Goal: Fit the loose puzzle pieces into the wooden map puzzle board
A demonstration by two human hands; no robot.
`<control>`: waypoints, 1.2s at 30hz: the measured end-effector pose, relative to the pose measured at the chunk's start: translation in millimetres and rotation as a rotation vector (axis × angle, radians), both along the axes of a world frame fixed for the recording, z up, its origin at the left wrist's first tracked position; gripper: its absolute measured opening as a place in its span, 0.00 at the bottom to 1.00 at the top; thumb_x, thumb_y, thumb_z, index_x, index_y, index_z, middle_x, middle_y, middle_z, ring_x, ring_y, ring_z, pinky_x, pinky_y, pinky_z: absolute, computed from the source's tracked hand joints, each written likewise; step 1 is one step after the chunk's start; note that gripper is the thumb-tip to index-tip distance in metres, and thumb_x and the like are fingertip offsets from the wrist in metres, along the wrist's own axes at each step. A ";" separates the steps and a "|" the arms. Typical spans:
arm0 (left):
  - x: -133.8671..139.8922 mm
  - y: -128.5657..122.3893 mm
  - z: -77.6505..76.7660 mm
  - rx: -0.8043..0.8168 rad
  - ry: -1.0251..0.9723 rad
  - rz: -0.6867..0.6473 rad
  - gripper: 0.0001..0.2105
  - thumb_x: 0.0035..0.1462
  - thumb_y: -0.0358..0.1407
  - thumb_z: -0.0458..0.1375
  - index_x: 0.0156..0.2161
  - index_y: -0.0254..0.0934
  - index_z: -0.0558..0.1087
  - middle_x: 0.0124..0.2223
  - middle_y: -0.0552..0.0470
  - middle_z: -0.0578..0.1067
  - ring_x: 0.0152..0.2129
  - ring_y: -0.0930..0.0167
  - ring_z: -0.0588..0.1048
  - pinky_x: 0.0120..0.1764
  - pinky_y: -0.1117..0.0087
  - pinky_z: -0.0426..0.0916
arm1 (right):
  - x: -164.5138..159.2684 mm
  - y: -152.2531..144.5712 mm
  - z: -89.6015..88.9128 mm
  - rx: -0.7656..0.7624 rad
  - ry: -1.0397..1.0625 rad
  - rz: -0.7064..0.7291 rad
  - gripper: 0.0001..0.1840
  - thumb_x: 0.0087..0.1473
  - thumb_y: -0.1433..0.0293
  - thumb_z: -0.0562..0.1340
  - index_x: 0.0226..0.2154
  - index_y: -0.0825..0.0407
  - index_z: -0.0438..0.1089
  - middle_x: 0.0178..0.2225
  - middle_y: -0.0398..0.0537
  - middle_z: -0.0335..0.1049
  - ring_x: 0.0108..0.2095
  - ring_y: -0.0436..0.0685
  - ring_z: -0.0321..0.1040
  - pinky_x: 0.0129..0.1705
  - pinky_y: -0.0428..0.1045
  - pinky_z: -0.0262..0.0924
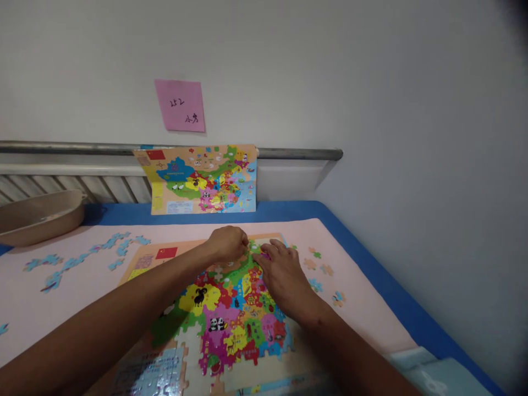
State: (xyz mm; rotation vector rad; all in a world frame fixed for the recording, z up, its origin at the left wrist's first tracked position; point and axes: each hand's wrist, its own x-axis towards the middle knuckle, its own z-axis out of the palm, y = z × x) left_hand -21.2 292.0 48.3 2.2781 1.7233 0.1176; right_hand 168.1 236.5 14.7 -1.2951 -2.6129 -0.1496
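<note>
A colourful map jigsaw puzzle (200, 297) lies on the pink sheet, largely joined, with bare gaps along its lower part and near its top right. My left hand (229, 243) is over its upper middle, the fingers curled in and pressed together at the green and tan pieces; anything between the fingertips is hidden. Just right of it, my right hand (284, 272) rests on the upper right part of the puzzle, its fingers apart and the fingertips touching pieces. My forearms hide parts of the picture on both sides.
Loose blue puzzle pieces (78, 261) lie at left, and several tan and blue pieces (327, 269) at right. A folded reference map (206, 184) leans against the wall rail (299, 154). A beige basin (45, 217) stands far left; pale blue packaging (441, 377) lies front right.
</note>
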 end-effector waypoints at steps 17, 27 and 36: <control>3.2 17.9 -16.7 -0.112 -0.228 0.147 0.06 0.48 0.27 0.61 0.32 0.37 0.79 0.30 0.53 0.80 0.28 0.69 0.76 0.27 0.74 0.63 | -3.9 2.9 0.9 0.006 0.031 -0.022 0.12 0.63 0.72 0.57 0.47 0.47 0.72 0.52 0.52 0.66 0.60 0.67 0.48 0.54 0.61 0.46; -0.1 19.0 -20.2 -0.105 -0.333 0.175 0.06 0.46 0.28 0.61 0.31 0.35 0.78 0.26 0.53 0.77 0.23 0.71 0.73 0.24 0.75 0.62 | -3.4 3.8 -0.9 0.006 0.051 -0.010 0.12 0.65 0.70 0.56 0.47 0.46 0.72 0.52 0.52 0.67 0.60 0.67 0.49 0.53 0.61 0.46; -0.1 15.2 -16.8 -0.135 -0.494 0.174 0.03 0.47 0.26 0.59 0.27 0.33 0.75 0.22 0.55 0.72 0.19 0.74 0.68 0.21 0.76 0.58 | -3.2 2.6 2.4 -0.016 0.030 -0.008 0.13 0.65 0.70 0.56 0.49 0.47 0.72 0.52 0.53 0.66 0.58 0.66 0.50 0.52 0.60 0.46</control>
